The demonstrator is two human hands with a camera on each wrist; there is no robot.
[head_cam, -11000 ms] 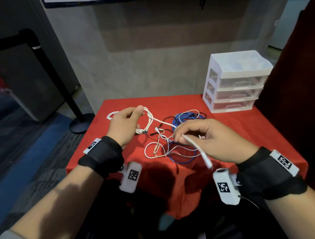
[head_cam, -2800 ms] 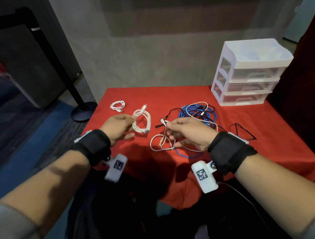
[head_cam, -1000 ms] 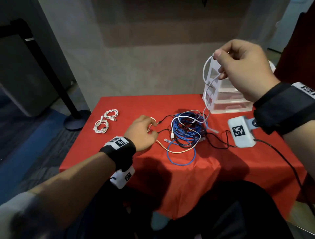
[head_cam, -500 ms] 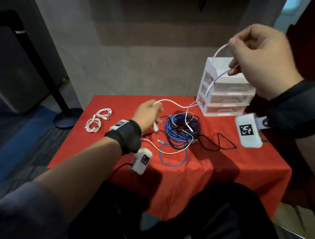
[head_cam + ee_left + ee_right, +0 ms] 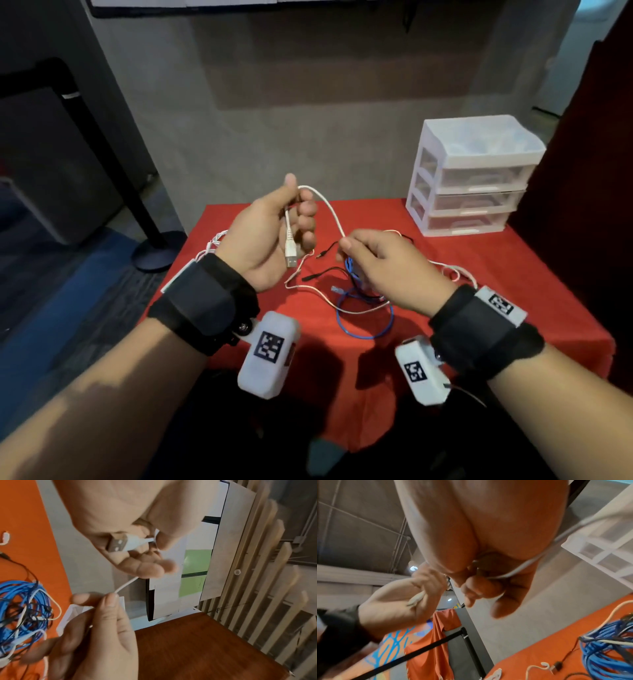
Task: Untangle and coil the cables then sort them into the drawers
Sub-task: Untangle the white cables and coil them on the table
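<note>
My left hand (image 5: 295, 219) is raised above the red table (image 5: 513, 274) and grips the plug end of a white USB cable (image 5: 328, 205). The USB plug (image 5: 118, 543) hangs below its curled fingers. The cable arcs over to my right hand (image 5: 345, 244), which pinches it between thumb and forefinger just above the tangle. The tangle (image 5: 364, 318) of blue, black and white cables lies on the table under my right hand. It shows again in the left wrist view as the blue bundle (image 5: 22, 608). A white three-drawer unit (image 5: 474, 178) stands at the back right, drawers closed.
Coiled white cables (image 5: 210, 241) lie at the table's left edge, partly hidden behind my left wrist. A loose white cable end (image 5: 454, 270) lies to the right of my right wrist. A black stanchion base (image 5: 157, 251) stands on the floor to the left.
My right hand has come down from high beside the drawers to just above the tangle. My left hand has lifted off the table with the USB plug end in it.
</note>
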